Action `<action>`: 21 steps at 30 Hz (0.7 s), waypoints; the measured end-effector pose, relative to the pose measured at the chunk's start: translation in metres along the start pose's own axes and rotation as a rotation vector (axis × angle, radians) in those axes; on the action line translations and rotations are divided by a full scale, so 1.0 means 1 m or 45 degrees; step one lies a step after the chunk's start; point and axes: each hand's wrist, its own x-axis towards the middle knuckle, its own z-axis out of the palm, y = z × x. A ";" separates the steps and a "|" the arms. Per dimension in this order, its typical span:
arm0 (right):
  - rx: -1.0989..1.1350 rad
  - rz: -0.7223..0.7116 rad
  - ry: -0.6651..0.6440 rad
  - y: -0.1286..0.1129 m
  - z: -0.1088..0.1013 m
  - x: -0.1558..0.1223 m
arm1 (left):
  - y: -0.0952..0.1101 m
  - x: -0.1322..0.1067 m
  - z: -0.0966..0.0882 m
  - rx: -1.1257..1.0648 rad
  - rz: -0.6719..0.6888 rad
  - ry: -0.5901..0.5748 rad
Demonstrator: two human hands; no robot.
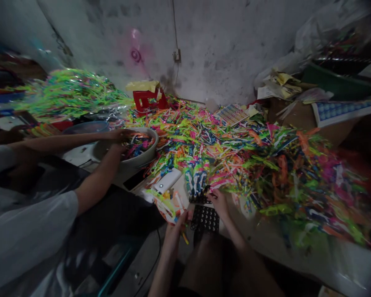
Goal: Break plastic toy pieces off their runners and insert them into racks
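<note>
My left hand (177,226) is closed around a bunch of bright plastic pieces (167,206), pink, orange and green, held just left of a black perforated tray (205,218). My right hand (218,202) rests at the tray's far edge, fingers pinched on something I cannot make out. Upright blue and white pieces (196,178) stand in the tray's far rows. A huge heap of neon plastic pieces (259,161) covers the floor beyond and to the right.
Another person sits at the left, with a hand (119,135) in a white bowl (148,153) of pieces. A white box (167,180) lies near the tray. A red stool (148,99), a green pile (71,93) and cardboard boxes (299,117) stand by the wall.
</note>
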 end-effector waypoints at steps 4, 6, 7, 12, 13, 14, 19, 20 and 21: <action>-0.070 -0.023 -0.052 0.014 0.008 0.004 | 0.000 0.005 -0.011 -0.023 -0.014 0.035; -0.113 -0.043 -0.073 0.015 0.008 0.003 | 0.000 0.008 -0.017 -0.019 -0.019 0.047; -0.132 -0.054 -0.084 0.015 0.008 0.003 | 0.000 0.008 -0.019 0.001 -0.015 0.042; -0.230 -0.090 -0.112 0.013 0.009 0.005 | -0.004 0.006 -0.023 0.109 -0.048 -0.006; -0.255 -0.092 -0.114 0.012 0.009 0.005 | -0.005 0.005 -0.023 0.111 -0.057 0.011; -0.280 -0.091 -0.117 0.012 0.010 0.006 | -0.006 0.004 -0.023 0.109 -0.066 0.040; -0.395 -0.058 -0.125 0.009 0.014 0.008 | -0.014 0.002 -0.024 0.122 -0.087 0.133; -0.415 -0.051 -0.123 0.008 0.015 0.008 | -0.016 0.002 -0.024 0.120 -0.082 0.121; -0.434 -0.044 -0.118 0.007 0.015 0.008 | -0.018 0.002 -0.025 0.116 -0.077 0.106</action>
